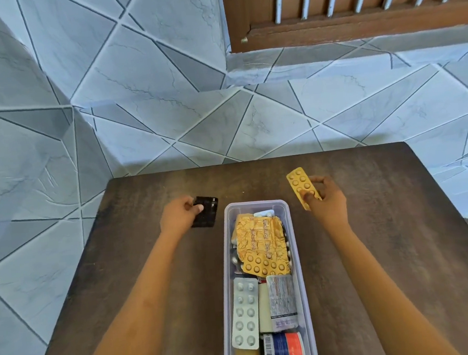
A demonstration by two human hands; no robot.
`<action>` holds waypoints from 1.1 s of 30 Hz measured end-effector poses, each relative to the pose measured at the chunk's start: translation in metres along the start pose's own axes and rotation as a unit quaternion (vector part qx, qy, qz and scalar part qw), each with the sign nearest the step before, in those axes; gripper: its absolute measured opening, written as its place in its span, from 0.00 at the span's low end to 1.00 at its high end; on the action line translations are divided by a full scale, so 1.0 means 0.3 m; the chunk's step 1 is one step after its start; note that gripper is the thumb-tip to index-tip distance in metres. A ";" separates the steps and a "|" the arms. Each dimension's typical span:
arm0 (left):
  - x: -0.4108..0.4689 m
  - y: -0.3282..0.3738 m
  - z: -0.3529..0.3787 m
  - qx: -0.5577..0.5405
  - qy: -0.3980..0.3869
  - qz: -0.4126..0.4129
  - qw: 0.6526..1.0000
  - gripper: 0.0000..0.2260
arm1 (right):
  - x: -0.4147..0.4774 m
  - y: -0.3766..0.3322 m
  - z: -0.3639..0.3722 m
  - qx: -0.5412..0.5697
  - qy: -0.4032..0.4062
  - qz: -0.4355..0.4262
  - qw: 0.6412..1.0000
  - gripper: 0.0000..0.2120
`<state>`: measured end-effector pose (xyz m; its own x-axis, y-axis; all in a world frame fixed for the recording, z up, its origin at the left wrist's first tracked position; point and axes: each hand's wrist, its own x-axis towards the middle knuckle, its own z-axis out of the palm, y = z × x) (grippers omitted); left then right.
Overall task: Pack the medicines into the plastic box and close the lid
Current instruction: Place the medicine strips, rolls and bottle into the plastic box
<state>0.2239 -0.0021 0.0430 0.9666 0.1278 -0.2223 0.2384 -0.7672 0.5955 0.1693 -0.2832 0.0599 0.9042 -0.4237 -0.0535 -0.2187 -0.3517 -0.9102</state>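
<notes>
A long clear plastic box (225,263) lies open on the dark wooden table (389,248), running toward me, filled with several blister strips, among them a crumpled gold foil strip (261,241) and a silver strip (245,312). My left hand (178,217) grips a dark blister pack (206,215) that rests on the table left of the box's far end. To the right of that far end, my right hand (325,203) holds a yellow blister strip (301,184) raised off the table. No lid is in view.
A grey tiled wall (165,112) rises right behind the table's far edge, with a brown wooden window frame (355,25) at the upper right. Tiled floor shows past the table's left edge. Dark items sit at the far right edge of view.
</notes>
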 end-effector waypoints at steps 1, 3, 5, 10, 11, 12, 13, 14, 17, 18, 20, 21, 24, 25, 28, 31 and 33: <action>-0.030 0.027 -0.029 -0.043 0.019 0.018 0.999 0.06 | -0.035 -0.024 -0.006 0.011 -0.017 -0.003 1.000 0.18; -0.090 0.087 -0.066 -0.125 0.021 0.042 0.991 0.05 | -0.106 -0.047 0.013 0.008 -0.070 -0.002 0.997 0.19; -0.144 0.147 -0.056 -0.146 -0.038 0.045 0.988 0.06 | -0.158 -0.036 0.066 -0.030 -0.102 -0.018 0.994 0.13; -0.233 0.178 0.105 0.007 -0.083 0.056 0.995 0.07 | -0.233 -0.003 0.161 -0.241 -0.130 -0.089 0.958 0.17; -0.246 0.173 0.130 0.038 -0.073 0.073 0.994 0.07 | -0.243 0.005 0.168 -0.296 -0.136 -0.136 0.936 0.17; -0.256 0.168 0.148 0.064 -0.062 0.098 0.991 0.10 | -0.251 0.016 0.171 -0.361 -0.133 -0.188 0.904 0.17; -0.266 0.163 0.161 0.082 -0.051 0.126 0.987 0.13 | -0.258 0.024 0.167 -0.419 -0.134 -0.224 0.870 0.19; -0.274 0.157 0.167 0.088 -0.045 0.151 0.984 0.16 | -0.264 0.030 0.159 -0.462 -0.150 -0.231 0.843 0.21; -0.288 0.136 0.172 0.086 -0.071 0.192 0.975 0.19 | -0.266 0.050 0.123 -0.509 -0.189 -0.204 0.815 0.26; -0.290 0.127 0.172 0.087 -0.076 0.196 0.974 0.19 | -0.267 0.055 0.111 -0.508 -0.194 -0.203 0.814 0.27; -0.296 0.115 0.173 0.085 -0.074 0.202 0.973 0.17 | -0.275 0.067 0.096 -0.505 -0.203 -0.205 0.814 0.30; -0.301 0.110 0.174 0.082 -0.072 0.204 0.973 0.16 | -0.282 0.073 0.092 -0.503 -0.203 -0.204 0.815 0.32; -0.315 0.102 0.172 0.072 -0.066 0.207 0.973 0.16 | -0.291 0.089 0.092 -0.518 -0.175 -0.214 0.809 0.31; -0.319 0.101 0.170 0.074 -0.064 0.210 0.973 0.15 | -0.293 0.089 0.094 -0.530 -0.168 -0.214 0.803 0.30; -0.328 0.090 0.162 0.075 -0.057 0.218 0.971 0.15 | -0.305 0.084 0.098 -0.538 -0.168 -0.186 0.805 0.28; -0.341 0.078 0.146 0.052 -0.023 0.217 0.975 0.14 | -0.329 0.076 0.084 -0.504 -0.174 -0.157 0.831 0.28; -0.352 0.067 0.134 0.041 0.005 0.208 0.977 0.14 | -0.352 0.079 0.069 -0.470 -0.161 -0.146 0.855 0.29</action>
<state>0.1228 -0.0563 0.0474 0.9793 -0.1996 0.0337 -0.1829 -0.8015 0.5694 0.0763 -0.2295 0.0354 0.9917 -0.0052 -0.1287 -0.0285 -0.9834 -0.1794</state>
